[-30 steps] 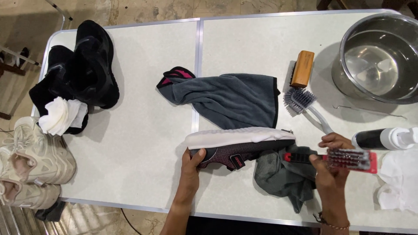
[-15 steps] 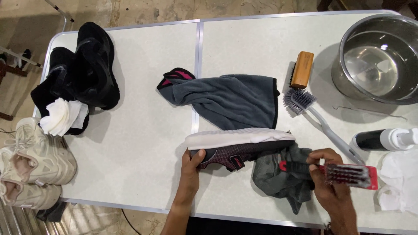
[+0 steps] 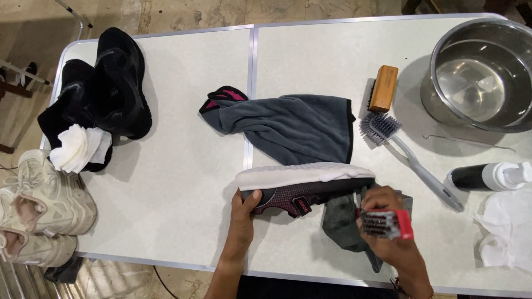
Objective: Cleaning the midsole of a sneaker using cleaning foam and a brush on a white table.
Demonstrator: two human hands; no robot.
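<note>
My left hand (image 3: 244,213) grips the heel end of a dark sneaker (image 3: 302,185) with pink trim, tipped on its side so its white sole faces away from me. My right hand (image 3: 388,230) holds a red brush (image 3: 384,223) with dark bristles just below the shoe's toe end. Under that hand lies a crumpled grey cloth (image 3: 346,224).
A grey towel (image 3: 293,126) covers a second pink-trimmed shoe (image 3: 224,96). A wooden brush (image 3: 384,87), a grey long-handled brush (image 3: 407,155), a steel bowl (image 3: 476,72), a spray bottle (image 3: 490,176) and white cloths (image 3: 507,230) lie right. Black shoes (image 3: 105,88) and beige sneakers (image 3: 39,207) sit left.
My right hand has carried the red brush leftward, from beside the spray bottle to the shoe's toe end. My left hand and the shoe have stayed put.
</note>
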